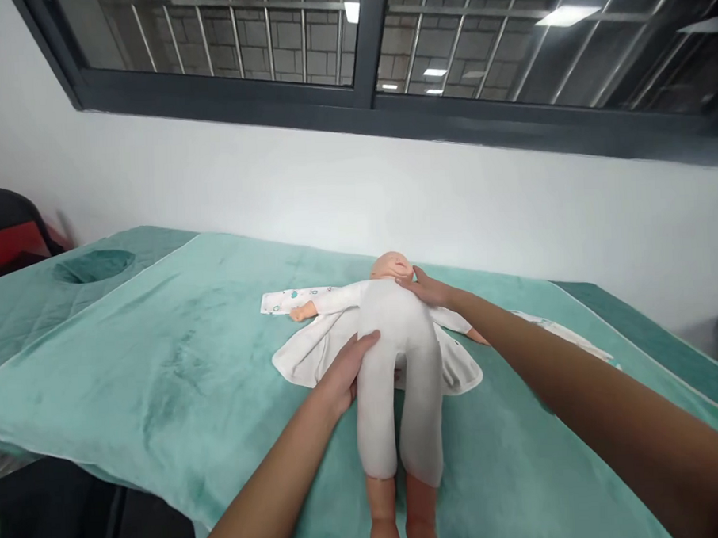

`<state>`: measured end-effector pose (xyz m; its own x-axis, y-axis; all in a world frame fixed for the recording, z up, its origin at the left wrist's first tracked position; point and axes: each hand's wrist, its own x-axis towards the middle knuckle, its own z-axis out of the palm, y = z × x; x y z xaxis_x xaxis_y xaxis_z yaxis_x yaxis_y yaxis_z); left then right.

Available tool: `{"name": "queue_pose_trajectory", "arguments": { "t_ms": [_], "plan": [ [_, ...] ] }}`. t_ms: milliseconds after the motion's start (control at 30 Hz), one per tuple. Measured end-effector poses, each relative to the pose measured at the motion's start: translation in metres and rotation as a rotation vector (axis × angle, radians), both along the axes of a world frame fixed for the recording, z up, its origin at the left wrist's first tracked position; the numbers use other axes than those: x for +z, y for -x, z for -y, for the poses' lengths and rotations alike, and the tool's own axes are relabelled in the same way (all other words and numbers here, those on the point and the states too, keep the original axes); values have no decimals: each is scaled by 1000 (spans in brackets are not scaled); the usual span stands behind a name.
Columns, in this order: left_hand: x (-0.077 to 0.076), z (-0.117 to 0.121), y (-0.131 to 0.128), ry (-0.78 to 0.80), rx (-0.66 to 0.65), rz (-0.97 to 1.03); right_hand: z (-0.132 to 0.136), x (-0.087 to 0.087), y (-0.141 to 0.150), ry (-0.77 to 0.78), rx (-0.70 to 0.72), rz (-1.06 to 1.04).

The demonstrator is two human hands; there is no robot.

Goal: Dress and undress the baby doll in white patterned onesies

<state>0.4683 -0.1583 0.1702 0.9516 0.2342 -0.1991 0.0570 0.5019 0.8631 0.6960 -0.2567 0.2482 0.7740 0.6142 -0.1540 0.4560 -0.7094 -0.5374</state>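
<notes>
A baby doll with a white cloth body and bare plastic head, hands and feet lies on the bed, head toward the wall and legs toward me. My left hand grips its side at the hip, thumb on top and fingers partly hidden beneath. At the shoulder and neck, my right hand holds the doll, with some fingers out of sight. Spread under the doll is an open white baby garment, its patterned sleeve stretched out left of the doll's arm.
A teal cover lies over the bed, which has a face hole at the left end. Another patterned cloth shows behind my right forearm. A white wall and barred window stand behind; a red and black chair is far left.
</notes>
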Motion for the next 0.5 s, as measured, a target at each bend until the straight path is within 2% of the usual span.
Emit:
{"name": "queue_pose_trajectory", "arguments": {
  "t_ms": [33,100,167,200,233,300,367,433,500],
  "plan": [
    [2,-7,0,-109,4,-21,0,2,-3,16,8,9],
    [6,-22,-3,-466,53,-79,-5,10,-4,65,13,119],
    [6,-37,-12,-861,120,-122,-16,20,2,129,46,369],
    [5,-43,-18,-1004,144,-126,-24,23,9,157,98,519],
    [3,-49,-26,-1079,160,-119,-35,24,18,173,179,635],
    [-4,-56,-42,-1119,167,-107,-62,19,38,185,423,701],
    [-12,-61,-55,-1142,159,-109,-91,5,56,226,654,621],
    [-20,-65,-63,-1139,149,-111,-118,-10,68,270,736,538],
    [-24,-68,-64,-1099,156,-87,-136,-20,69,295,743,464]
  ]
}}
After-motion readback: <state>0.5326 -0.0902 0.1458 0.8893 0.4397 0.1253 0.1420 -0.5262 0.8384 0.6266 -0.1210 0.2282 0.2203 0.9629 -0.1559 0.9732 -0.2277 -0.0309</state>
